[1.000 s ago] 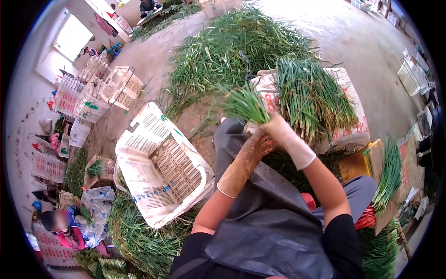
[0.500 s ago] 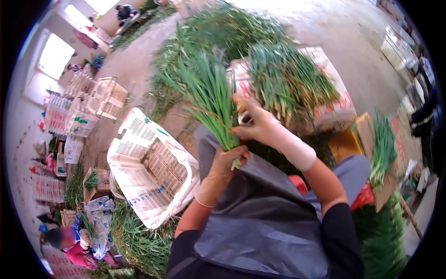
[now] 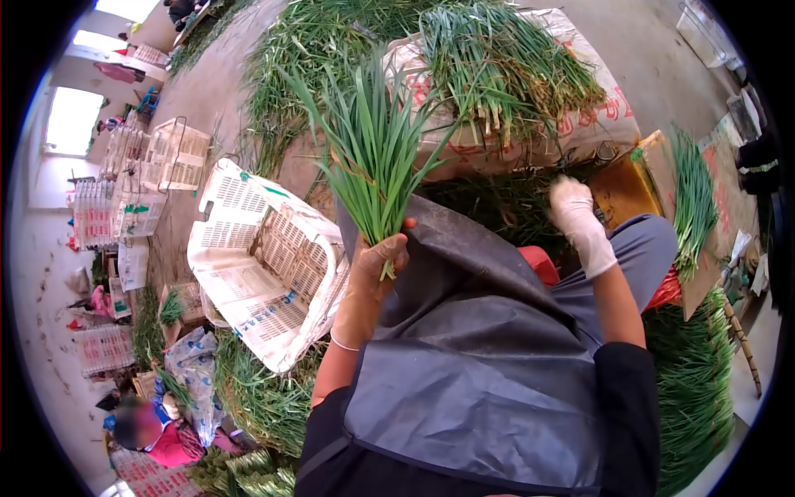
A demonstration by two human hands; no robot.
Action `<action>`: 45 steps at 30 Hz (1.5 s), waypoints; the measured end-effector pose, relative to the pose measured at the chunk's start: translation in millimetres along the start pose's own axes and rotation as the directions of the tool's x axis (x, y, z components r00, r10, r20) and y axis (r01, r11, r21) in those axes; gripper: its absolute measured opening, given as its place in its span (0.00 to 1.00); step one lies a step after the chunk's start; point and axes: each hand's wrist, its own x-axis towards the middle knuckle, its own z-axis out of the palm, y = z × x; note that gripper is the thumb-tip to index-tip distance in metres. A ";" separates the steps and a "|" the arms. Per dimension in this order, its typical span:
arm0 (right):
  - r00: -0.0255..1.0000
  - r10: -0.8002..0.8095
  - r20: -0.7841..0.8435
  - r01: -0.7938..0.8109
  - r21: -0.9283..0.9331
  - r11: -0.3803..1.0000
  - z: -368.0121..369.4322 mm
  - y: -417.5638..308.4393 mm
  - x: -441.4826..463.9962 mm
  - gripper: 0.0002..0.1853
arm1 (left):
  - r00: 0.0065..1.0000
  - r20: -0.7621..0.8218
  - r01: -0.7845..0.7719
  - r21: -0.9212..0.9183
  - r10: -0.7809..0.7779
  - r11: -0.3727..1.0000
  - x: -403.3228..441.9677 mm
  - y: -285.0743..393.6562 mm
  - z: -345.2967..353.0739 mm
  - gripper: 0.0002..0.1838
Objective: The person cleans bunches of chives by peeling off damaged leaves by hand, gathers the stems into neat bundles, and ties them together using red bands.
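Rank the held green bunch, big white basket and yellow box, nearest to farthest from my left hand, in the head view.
1. Green bunch: in your left hand.
2. White basket: just to its left.
3. Yellow box: well to its right.

A slotted white plastic crate point(image 3: 238, 217) is set left of a boxy, white, red-printed sack point(image 3: 609, 116), on which long green stalks point(image 3: 501, 62) are piled; behind the crate, loose green leaves point(image 3: 302, 54) are heaped.

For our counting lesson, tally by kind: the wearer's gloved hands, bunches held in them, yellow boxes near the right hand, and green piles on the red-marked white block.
Gloved hands (left hand, right hand): 2
Held bunch: 1
Yellow box: 1
Green pile on white block: 1
Total: 5
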 end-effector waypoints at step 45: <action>0.946 -0.272 -0.177 0.258 0.919 0.298 -162.1 -82.4 47.5 0.13 | 0.982 -0.022 -0.098 0.785 0.186 0.612 -31.3 66.1 -6.4 0.37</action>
